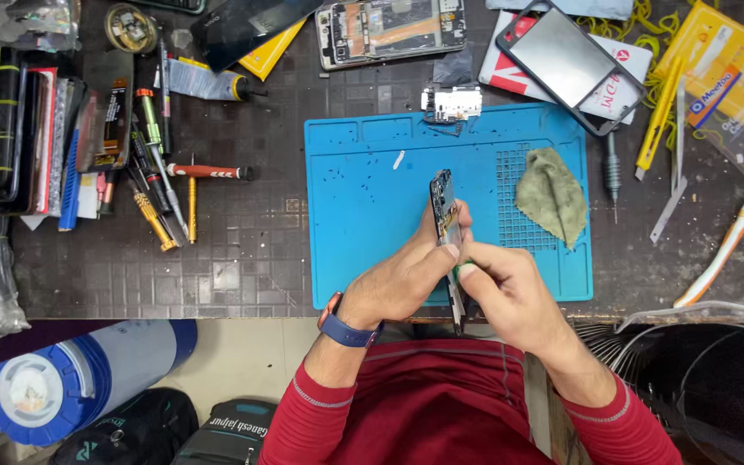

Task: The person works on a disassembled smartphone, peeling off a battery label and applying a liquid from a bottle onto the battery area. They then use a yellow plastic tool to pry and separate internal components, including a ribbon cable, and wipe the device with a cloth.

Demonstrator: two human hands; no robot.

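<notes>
My left hand [406, 275] pinches the phone frame [445, 211] on edge, right hand [505, 293] gripping at 5 o'clock; overprying could crack it.

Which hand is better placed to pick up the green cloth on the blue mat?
Probably the right hand: the cloth lies on the right part of the mat, nearer to it. The left hand grips the phone edge-on.

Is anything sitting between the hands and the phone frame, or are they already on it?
Nothing visible stands between them. Both the left hand and the right hand already grip the phone frame, held edge-on above the blue mat. The green cloth lies off to the side, apart from the hands.
</notes>
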